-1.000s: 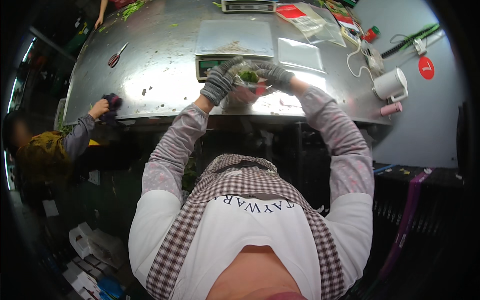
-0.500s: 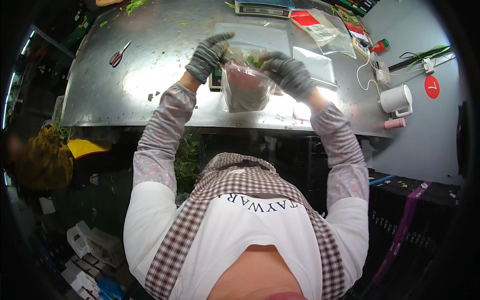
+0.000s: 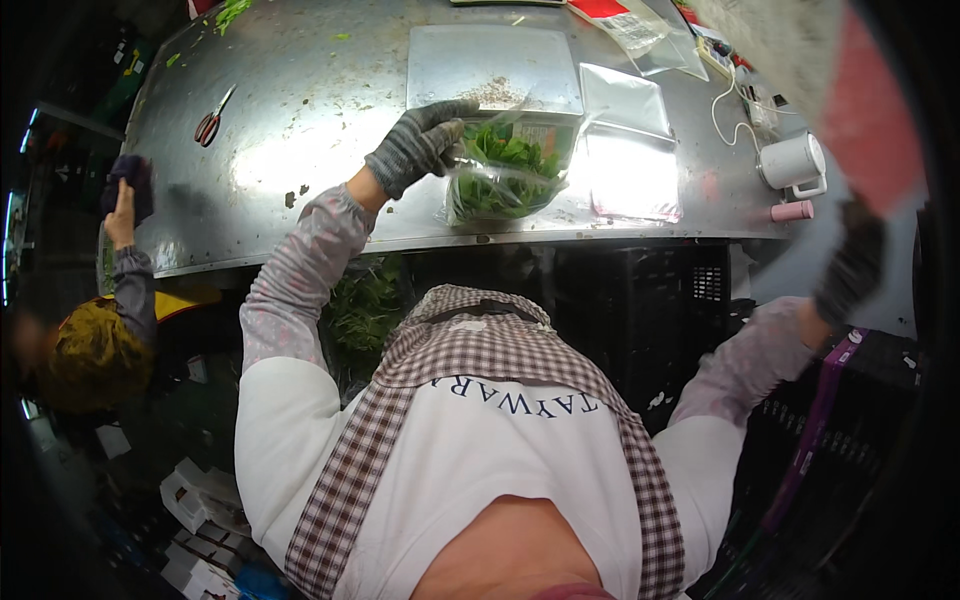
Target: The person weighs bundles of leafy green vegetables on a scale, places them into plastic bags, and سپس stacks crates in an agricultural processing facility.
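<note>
My left hand, in a grey striped knit glove, pinches the upper left edge of a clear plastic bag. Green leaves fill the bag, which rests at the near edge of the metal table. Off to the right, my gloved right hand is raised and smeared by motion. It grips a large pink and pale piece, too blurred to name its kind, close to the camera.
Behind the bag lies a pale flat board. To its right are stacked clear bags. Scissors lie at left; a white jug and pink cylinder stand at right. Another person's hand holds dark cloth at far left.
The pink piece has come out of the bag, and my right hand has swung far right with it. The leaves now show inside the bag. A co-worker's arm has appeared at left.
</note>
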`<state>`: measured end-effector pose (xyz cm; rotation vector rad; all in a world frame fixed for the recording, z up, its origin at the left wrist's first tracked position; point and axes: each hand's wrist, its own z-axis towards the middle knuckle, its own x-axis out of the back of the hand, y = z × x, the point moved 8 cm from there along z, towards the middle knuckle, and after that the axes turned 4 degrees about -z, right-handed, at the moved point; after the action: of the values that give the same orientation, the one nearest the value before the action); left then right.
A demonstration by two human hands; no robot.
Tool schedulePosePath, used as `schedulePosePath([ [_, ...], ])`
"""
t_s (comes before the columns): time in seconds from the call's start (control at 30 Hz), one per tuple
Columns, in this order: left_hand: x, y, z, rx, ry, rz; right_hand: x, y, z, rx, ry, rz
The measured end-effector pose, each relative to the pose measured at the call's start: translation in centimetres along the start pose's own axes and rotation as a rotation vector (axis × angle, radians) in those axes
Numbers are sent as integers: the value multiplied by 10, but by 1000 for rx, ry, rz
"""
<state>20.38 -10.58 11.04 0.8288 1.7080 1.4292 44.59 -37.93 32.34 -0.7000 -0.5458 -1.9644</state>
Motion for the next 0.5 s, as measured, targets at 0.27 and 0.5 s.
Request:
schedulePosePath([
  [0.27, -18, 3, -23, -22, -87, 20, -290, 111, -309, -569, -1080, 2],
  [0.5, -31, 26, -17, -78, -183, 212, -210, -128, -85, -65, -511, 1139],
])
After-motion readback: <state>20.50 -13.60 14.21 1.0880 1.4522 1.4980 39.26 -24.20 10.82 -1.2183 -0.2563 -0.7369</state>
